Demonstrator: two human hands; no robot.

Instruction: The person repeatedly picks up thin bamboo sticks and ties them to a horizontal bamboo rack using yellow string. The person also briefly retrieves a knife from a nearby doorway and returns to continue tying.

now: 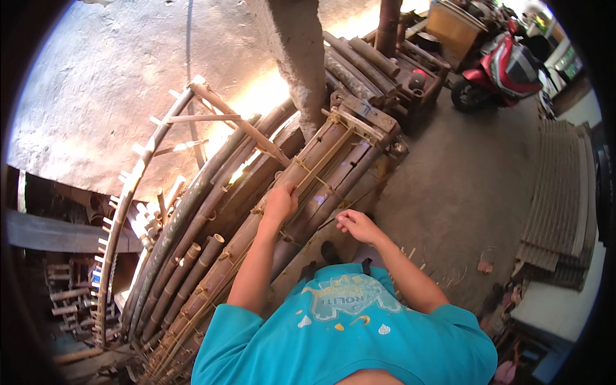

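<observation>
While leaning over a long bamboo assembly, slanting from lower left to upper middle of the picture and tied up with cord lashings, resting the left grip on its left pole, pretty much mid-picture. Curling those fingers in, but can't tell from this angle about anything being clamped inside. Holding the right grip just off the assembly's right side, a bit lower and right of centre, and pressing thumb and fingertips together; can't really tell about anything being pinched in there either. Wearing a teal T-shirt with a pale print, filling most of the bottom middle.

Also seeing a big curved bamboo piece with little pegs along its edge over on the left, plus some dark poles between that and the assembly. Spotting a rough concrete pillar at upper middle, a red scooter at upper right, and stacked corrugated sheets near the right edge. Standing on a grey concrete floor, showing right of centre.
</observation>
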